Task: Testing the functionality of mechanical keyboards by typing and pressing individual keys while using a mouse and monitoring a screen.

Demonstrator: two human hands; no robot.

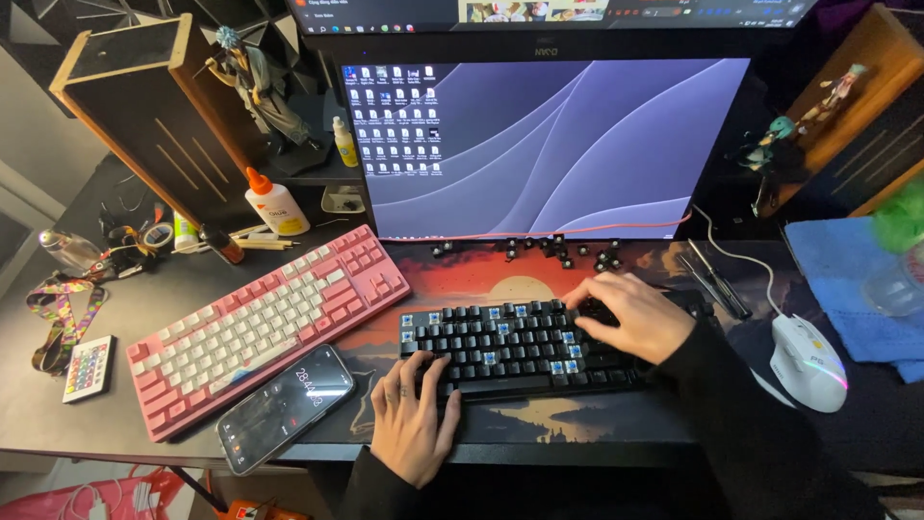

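A black keyboard (pixel 510 342) lies on a sunset-pattern desk mat (pixel 481 274) in front of me; several of its keycaps are off, showing blue switches. My left hand (pixel 414 419) rests flat at the keyboard's front left corner, steadying it. My right hand (pixel 630 313) sits over the keyboard's right part, fingers curled down on the keys there; what the fingertips pinch is hidden. Several loose black keycaps (pixel 563 250) are scattered on the mat behind the keyboard, under the monitor (pixel 549 144).
A pink and white keyboard (pixel 265 323) lies angled at left, with a phone (pixel 284 404) in front of it. A white mouse (pixel 807 361), blue cloth (pixel 847 279), glue bottle (pixel 274 202), small remote (pixel 87 366), tweezers-like tools (pixel 712 279) and wooden speakers (pixel 144 106) surround the mat.
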